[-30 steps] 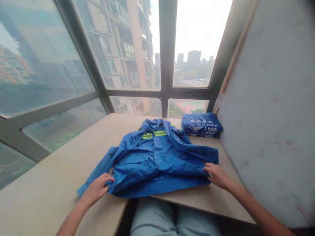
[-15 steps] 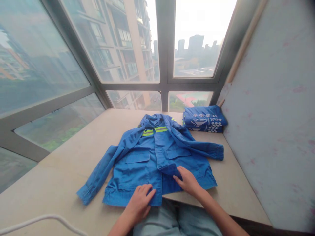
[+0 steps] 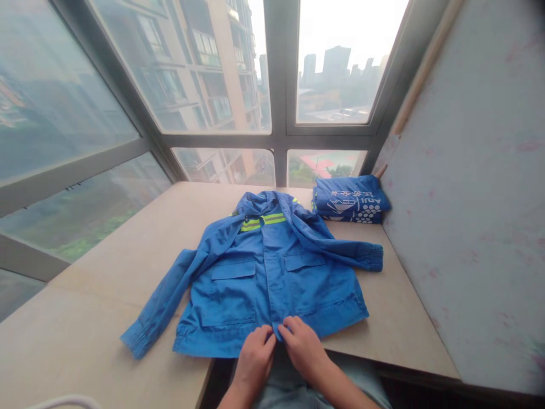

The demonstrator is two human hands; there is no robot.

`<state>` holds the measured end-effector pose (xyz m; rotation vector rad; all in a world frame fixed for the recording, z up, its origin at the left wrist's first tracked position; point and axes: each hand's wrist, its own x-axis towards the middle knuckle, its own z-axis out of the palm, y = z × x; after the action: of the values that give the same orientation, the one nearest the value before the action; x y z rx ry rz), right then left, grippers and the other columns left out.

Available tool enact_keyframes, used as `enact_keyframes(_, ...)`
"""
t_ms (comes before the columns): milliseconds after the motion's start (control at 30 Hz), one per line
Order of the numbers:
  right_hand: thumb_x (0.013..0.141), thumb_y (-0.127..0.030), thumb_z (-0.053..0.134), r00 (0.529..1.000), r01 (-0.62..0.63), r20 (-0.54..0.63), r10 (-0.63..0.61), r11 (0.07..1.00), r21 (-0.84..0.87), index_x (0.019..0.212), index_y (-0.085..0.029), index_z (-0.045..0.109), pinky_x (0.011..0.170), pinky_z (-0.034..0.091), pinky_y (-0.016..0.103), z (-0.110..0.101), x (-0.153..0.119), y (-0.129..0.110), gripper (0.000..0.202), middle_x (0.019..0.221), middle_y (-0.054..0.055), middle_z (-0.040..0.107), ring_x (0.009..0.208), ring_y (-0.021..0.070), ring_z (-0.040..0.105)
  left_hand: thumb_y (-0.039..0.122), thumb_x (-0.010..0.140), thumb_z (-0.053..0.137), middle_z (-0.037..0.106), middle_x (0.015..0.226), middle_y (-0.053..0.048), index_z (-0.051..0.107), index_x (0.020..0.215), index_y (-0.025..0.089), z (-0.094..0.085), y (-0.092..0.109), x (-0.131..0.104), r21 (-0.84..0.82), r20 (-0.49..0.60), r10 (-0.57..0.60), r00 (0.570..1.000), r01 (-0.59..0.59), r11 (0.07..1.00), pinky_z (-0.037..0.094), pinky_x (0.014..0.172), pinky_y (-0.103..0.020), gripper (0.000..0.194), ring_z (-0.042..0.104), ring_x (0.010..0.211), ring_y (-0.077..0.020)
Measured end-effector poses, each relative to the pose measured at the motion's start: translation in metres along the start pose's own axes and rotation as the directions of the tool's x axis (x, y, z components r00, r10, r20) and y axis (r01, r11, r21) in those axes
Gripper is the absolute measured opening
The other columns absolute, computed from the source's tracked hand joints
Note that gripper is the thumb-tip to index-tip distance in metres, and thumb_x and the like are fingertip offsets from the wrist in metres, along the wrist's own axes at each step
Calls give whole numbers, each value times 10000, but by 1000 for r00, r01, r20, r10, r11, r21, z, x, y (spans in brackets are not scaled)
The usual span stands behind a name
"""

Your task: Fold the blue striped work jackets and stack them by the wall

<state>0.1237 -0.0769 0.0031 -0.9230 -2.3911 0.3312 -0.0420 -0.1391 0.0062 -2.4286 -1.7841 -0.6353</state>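
Observation:
A blue work jacket (image 3: pixel 238 278) with yellow-green reflective stripes lies front side up, its collar toward the window. Its sleeves are spread out to the left and right. At the bottom of the front opening, my left hand (image 3: pixel 258 352) pinches the hem of the left-side panel. Close beside it, my right hand (image 3: pixel 304 346) is closed on the lower corner of the other front panel. The two front edges meet along the middle. My fingers partly hide the hem there.
A folded blue garment (image 3: pixel 351 200) with white print sits at the back right, near the wall (image 3: pixel 464 227). Window frames (image 3: pixel 221 141) border the table (image 3: pixel 106 289) at the back and left. A white cable (image 3: pixel 68 401) shows at the lower left.
My right hand has brought the folded-back front corner down and left to the hem, so the front now lies flat. My left hand has shifted slightly toward it. The view has tilted a little.

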Motion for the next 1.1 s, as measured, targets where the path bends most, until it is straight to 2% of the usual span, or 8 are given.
enact_keyframes(133, 823, -27, 502, 996, -79, 57, 76, 995, 64, 967, -218, 616, 693, 469, 247, 12, -12, -4, 265, 883, 27, 605, 804, 175, 566, 99, 902, 399, 657, 967, -94, 643, 1021, 187, 0, -3, -10, -112, -3, -2, 1000, 2, 994, 548, 752, -306, 286, 641, 852, -194)
enact_keyframes(333, 866, -36, 495, 992, -90, -70, 103, 981, 170, 942, -211, 602, 730, 439, 266, 14, -5, -13, 218, 872, 34, 594, 826, 182, 563, 156, 955, 422, 655, 832, -60, 639, 888, 190, -6, -1, -14, -104, -91, 3, 996, -13, 995, 493, 651, -277, 230, 609, 728, -169)
enact_keyframes(433, 860, -52, 545, 992, -129, 14, 128, 987, 100, 816, -207, 595, 683, 418, 263, 24, -9, -17, 169, 829, 27, 586, 782, 182, 544, 154, 956, 438, 663, 816, -49, 631, 850, 192, -6, 1, -16, -113, -115, 25, 993, -38, 993, 469, 641, -278, 224, 604, 713, -166)
enact_keyframes(533, 861, -55, 562, 982, -169, 104, 159, 980, 101, 816, -207, 611, 682, 408, 253, 30, -16, -17, 167, 839, 20, 591, 782, 173, 539, 166, 965, 429, 671, 815, -44, 635, 877, 195, -5, 0, -19, -161, -101, 51, 994, -66, 985, 477, 657, -276, 226, 616, 720, -162)
enact_keyframes(833, 861, -66, 537, 939, -280, 235, 249, 954, 107, 917, -220, 651, 753, 411, 247, 17, -14, -18, 200, 918, 27, 620, 872, 175, 558, 113, 929, 438, 683, 864, -60, 624, 981, 204, -8, 3, -24, -293, -3, 7, 1000, -8, 956, 519, 685, -287, 213, 640, 773, -178)
enact_keyframes(967, 873, -120, 533, 924, -247, 331, 190, 960, 136, 923, -232, 658, 741, 419, 232, 10, -12, -16, 175, 923, 19, 629, 868, 163, 571, 94, 916, 463, 693, 881, -52, 617, 1019, 209, -7, 2, -24, -305, -42, -20, 999, 6, 952, 529, 705, -278, 218, 647, 792, -169)
enact_keyframes(1033, 858, -125, 528, 926, -176, 366, 97, 966, 188, 934, -236, 666, 746, 433, 230, 2, -12, -11, 193, 934, 18, 638, 874, 160, 578, 76, 904, 470, 703, 936, -52, 615, 1081, 213, -11, -8, -25, -254, -91, -19, 996, -5, 967, 536, 766, -275, 267, 659, 857, -168)
enact_keyframes(1100, 811, -77, 509, 942, -98, 337, 12, 966, 240, 985, -242, 668, 788, 453, 245, -12, -14, 0, 288, 995, 22, 651, 920, 164, 584, 53, 885, 467, 702, 1026, -61, 609, 1159, 224, -20, -28, -28, -151, -147, -34, 989, 11, 988, 528, 855, -293, 353, 658, 957, -178)
